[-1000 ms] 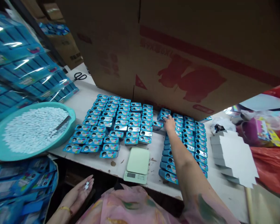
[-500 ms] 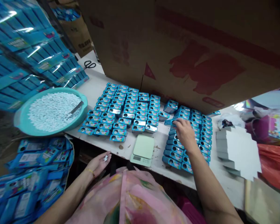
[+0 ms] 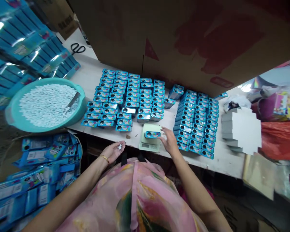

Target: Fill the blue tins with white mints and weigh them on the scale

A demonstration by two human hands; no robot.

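Observation:
My left hand (image 3: 113,152) is palm up in front of the table edge, its fingers curled around a few small white tablets (image 3: 120,147). On the pale green digital scale (image 3: 149,146) a small blue box (image 3: 152,134) rests with its printed face up. At the right end of that box is my right hand (image 3: 168,139), thumb and fingers apart; whether the fingertips still touch it I cannot tell. Rows of similar blue boxes (image 3: 132,90) stand behind the scale, and more boxes (image 3: 198,125) are lined up to its right.
A turquoise basin (image 3: 83,108) full of white tablets (image 3: 45,104), with a metal scoop (image 3: 73,100), stands on the left. Below it is a carton of blue packets (image 3: 43,161). A large cardboard box (image 3: 120,38) walls the back. Scissors (image 3: 77,48) lie back left; flat white cartons (image 3: 244,129) are stacked right.
My right hand has moved left from the right-hand rows to the scale, where a blue box now rests. My left hand has shifted slightly right and up, still holding tablets. The view has shifted too.

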